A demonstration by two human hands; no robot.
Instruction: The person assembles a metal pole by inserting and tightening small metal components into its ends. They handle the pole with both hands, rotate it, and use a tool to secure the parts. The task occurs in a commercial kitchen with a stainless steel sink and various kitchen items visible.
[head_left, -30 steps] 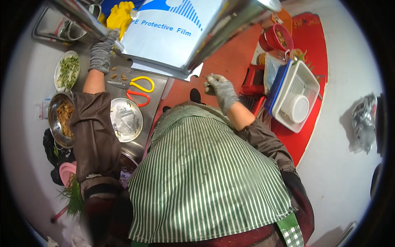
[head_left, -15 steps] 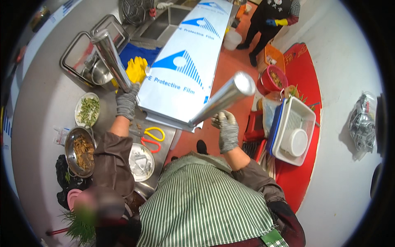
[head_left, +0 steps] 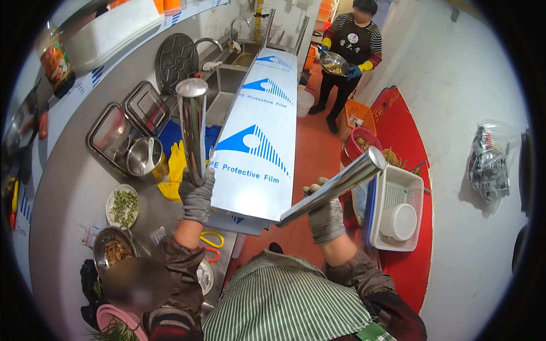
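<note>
A long steel table top or shelf (head_left: 247, 196), covered in white and blue protective film, stretches away from me with round steel legs rising from it. My left hand (head_left: 197, 199), in a grey glove, is closed round the base of the near left leg (head_left: 192, 125). My right hand (head_left: 325, 219), gloved too, is at the near right leg (head_left: 341, 184), which slants up to the right. Its fingers curl over the far side of that leg, and the leg hides part of the palm. Two more legs stand at the far end.
On the left counter are a plate of chopped greens (head_left: 125, 207), a pan of brown food (head_left: 116, 247), scissors (head_left: 212, 237), yellow gloves (head_left: 175, 173) and a pot (head_left: 139, 162). Sinks (head_left: 223, 94) lie beyond. At right stands a white basket (head_left: 418, 196). A person (head_left: 350, 51) holds a bowl ahead.
My right hand has gone from beside the near right leg to gripping it. Both near legs sit at different angles, the view has lifted, and the other person's bowl now shows.
</note>
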